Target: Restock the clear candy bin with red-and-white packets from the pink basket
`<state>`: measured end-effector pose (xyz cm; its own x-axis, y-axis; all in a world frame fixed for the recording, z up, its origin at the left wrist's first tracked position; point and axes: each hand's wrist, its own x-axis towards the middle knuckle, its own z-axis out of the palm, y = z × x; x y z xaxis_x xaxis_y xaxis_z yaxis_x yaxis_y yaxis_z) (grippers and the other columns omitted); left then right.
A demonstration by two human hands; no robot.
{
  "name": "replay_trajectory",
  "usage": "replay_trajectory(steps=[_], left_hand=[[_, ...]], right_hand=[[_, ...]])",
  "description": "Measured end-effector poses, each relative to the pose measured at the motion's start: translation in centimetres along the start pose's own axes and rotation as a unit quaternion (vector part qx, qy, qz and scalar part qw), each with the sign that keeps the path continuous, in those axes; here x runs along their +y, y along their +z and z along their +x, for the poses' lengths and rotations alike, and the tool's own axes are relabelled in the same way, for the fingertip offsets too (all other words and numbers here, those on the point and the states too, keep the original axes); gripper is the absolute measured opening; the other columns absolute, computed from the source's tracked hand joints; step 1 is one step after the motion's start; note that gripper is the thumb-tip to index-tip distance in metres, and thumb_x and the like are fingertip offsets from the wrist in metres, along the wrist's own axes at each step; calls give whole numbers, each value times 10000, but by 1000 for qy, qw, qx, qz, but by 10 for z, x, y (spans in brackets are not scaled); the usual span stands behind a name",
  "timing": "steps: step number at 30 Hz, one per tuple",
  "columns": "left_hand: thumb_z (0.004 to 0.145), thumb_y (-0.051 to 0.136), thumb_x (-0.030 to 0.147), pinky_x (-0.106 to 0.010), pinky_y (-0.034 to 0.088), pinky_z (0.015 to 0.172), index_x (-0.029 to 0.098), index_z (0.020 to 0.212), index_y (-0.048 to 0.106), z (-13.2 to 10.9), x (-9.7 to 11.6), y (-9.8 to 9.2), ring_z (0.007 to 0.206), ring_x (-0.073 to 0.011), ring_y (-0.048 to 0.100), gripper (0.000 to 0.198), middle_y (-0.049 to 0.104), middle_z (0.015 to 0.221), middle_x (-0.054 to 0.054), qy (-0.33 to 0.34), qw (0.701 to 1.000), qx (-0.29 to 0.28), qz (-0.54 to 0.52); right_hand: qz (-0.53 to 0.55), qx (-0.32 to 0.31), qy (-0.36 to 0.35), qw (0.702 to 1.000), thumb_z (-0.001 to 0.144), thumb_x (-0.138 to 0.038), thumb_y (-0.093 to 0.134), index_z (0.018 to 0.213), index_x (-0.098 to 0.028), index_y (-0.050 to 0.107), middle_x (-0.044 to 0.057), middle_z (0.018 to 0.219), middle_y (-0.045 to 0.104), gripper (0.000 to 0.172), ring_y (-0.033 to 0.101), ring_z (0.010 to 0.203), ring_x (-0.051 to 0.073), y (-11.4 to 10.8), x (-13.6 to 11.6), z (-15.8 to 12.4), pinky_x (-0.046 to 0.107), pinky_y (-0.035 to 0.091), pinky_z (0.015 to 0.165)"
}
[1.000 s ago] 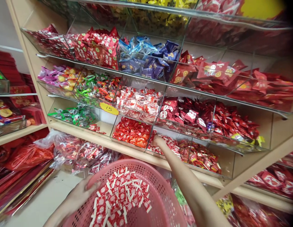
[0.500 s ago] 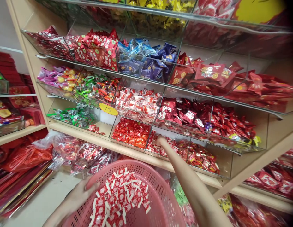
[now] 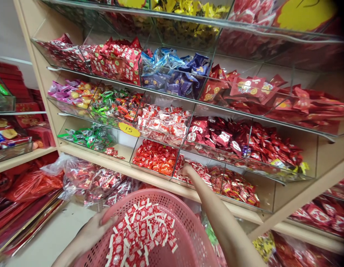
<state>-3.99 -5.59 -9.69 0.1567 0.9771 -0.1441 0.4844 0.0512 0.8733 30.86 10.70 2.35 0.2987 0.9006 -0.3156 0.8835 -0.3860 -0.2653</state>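
Observation:
My left hand (image 3: 98, 228) grips the left rim of a pink plastic basket (image 3: 185, 218), its thumb over the edge. Inside the basket lies a heap of red-and-white wrapped candies (image 3: 144, 226). My right hand (image 3: 186, 170) reaches down into a clear bin on the lowest shelf, among red-and-white candies (image 3: 199, 170) that look like those in the basket. Its fingers are bent and partly sunk in the candies, so what they hold, if anything, is hidden. Orange-red candies (image 3: 155, 157) fill the bin just left of it, and red-and-gold candies (image 3: 238, 187) lie to its right.
Clear bins of wrapped sweets rise in tiers above, with blue packets (image 3: 174, 70) and red packets (image 3: 252, 89). A yellow price tag (image 3: 129, 129) hangs on one bin edge. Plastic bags of sweets (image 3: 96, 180) lie under the wooden shelf edge (image 3: 116, 167).
My right hand has sunk slightly deeper into the candies in the bin. My left hand keeps its hold on the basket. The whole view has shifted slightly.

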Motion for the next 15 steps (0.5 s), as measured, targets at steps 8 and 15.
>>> replay_trajectory(steps=[8,15], left_hand=[[730,478,617,-318,267,1037,87,1184,429,3,-2,1,1172,-233,421,699,460,1263,-123,-7,1000,-1,-9],[731,460,633,-286,274,1028,106,1187,409,0,0,0,1160,-209,431,698,471,1248,-104,-11,1000,-9,-1]], right_hand=[[36,-22,-19,999,709,-356,667,801,-119,585,0,678,606,268,549,580,107,-9,14,-9,197,438,490],[82,8,-30,996,576,-239,736,727,-129,557,-11,596,583,259,551,581,117,-2,13,-5,179,416,485]])
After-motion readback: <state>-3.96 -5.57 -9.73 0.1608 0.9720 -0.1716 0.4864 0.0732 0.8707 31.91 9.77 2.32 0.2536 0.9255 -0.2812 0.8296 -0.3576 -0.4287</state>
